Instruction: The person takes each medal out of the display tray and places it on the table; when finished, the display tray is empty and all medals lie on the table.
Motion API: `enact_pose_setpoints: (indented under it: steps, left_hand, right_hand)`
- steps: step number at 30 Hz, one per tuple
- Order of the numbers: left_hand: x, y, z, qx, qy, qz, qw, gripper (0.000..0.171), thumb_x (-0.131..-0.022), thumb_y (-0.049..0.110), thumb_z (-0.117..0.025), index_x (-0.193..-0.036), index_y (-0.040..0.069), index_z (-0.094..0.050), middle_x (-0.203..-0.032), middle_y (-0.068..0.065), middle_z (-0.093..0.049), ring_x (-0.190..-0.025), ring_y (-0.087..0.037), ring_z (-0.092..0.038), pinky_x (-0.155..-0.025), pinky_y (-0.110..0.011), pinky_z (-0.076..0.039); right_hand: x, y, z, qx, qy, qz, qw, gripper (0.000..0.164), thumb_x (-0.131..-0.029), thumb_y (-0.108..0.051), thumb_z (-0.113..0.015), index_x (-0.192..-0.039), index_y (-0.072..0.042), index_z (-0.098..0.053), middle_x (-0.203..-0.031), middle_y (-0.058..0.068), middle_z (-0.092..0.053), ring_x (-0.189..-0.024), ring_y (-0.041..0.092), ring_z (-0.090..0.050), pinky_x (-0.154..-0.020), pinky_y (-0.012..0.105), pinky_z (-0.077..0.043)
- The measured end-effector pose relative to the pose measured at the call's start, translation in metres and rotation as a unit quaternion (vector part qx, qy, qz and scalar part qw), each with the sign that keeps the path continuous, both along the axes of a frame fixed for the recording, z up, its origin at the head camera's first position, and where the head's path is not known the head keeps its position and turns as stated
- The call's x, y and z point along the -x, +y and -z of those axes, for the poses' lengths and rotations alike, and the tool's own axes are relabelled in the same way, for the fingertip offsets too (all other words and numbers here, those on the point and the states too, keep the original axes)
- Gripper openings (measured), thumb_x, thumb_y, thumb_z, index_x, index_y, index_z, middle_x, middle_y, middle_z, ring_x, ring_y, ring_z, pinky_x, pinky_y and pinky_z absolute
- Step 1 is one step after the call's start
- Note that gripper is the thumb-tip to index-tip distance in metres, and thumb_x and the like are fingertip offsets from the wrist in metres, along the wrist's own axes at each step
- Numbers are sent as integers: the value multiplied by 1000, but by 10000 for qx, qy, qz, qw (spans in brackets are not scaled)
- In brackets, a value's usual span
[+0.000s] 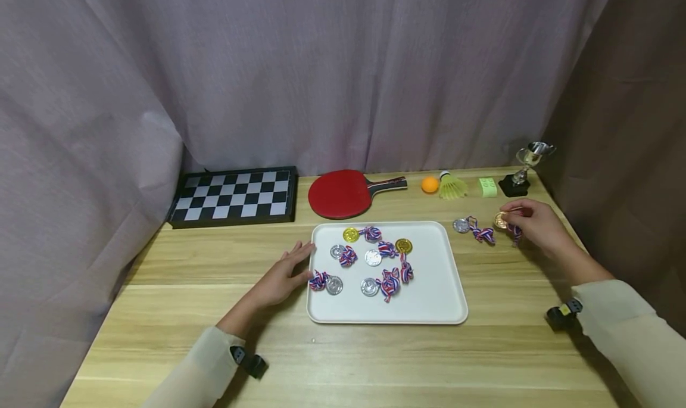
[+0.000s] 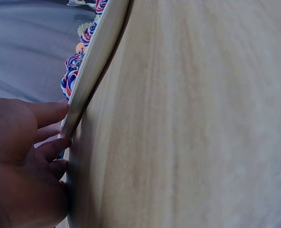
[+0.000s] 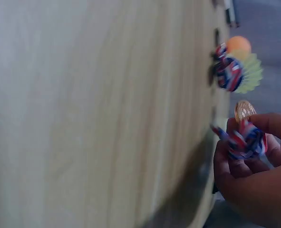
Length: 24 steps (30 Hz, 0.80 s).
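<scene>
My right hand (image 1: pixel 533 222) pinches a bronze-coloured medal (image 1: pixel 501 220) between thumb and fingers, over the right part of the table. In the right wrist view its knotted red, white and blue ribbon (image 3: pixel 247 142) bunches against the fingers. Just left of that hand lies a silver medal (image 1: pixel 461 225) with a striped ribbon. My left hand (image 1: pixel 278 280) rests at the left rim of a white tray (image 1: pixel 429 304), fingers extended and thumb at the edge. On the tray are several silver medals (image 1: pixel 369 286) and a few gold ones (image 1: pixel 351 234), each beside a bundled ribbon.
Along the back, left to right, are a checkered board (image 1: pixel 236 196), a red table tennis paddle (image 1: pixel 340 195), an orange ball (image 1: pixel 430 184), a yellow shuttlecock (image 1: pixel 452 186), a light green block (image 1: pixel 488 187) and a small trophy cup (image 1: pixel 527 167). A grey curtain (image 1: pixel 321 68) hangs behind.
</scene>
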<state>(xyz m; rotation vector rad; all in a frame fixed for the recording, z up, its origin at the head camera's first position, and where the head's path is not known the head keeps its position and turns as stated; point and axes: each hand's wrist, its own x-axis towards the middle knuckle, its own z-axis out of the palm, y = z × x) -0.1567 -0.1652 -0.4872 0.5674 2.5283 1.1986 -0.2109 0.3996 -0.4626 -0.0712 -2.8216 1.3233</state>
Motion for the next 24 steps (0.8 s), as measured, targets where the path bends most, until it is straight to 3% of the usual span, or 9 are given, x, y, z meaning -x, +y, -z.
enact_pose_setpoints:
  steps: [11,18,24]
  left_hand:
    - [1,0,-1,107,-123,-17,9999,65,-104,18,-63,-161,6,-34,-168,-8,-30,-160,-29,-7,-129,-50,1]
    - [1,-1,0,124,-106,-28,9999,65,-104,18,-63,-161,6,-34,-168,-8,-30,-160,-29,-7,-129,-50,1]
    - [0,-1,0,97,-59,-23,9999,65,-104,17,-63,-160,5,-34,-168,-9,-31,-160,-30,-8,-129,-51,0]
  right_hand:
    - [12,-2,10,-771,170,-141,9968,23,-101,-15,-66,-112,4,-70,-85,12,-70,-65,6,-56,-52,25,-47]
    - [14,-2,10,-1101,217,-78,9936,26,-101,-20,-68,-115,2,-72,-107,22,-72,-81,7,-57,-64,21,-44]
    - [12,-2,8,-1032,171,-121,9944,29,-101,-22,-68,-119,1,-72,-116,26,-70,-85,-5,-54,-67,15,-45]
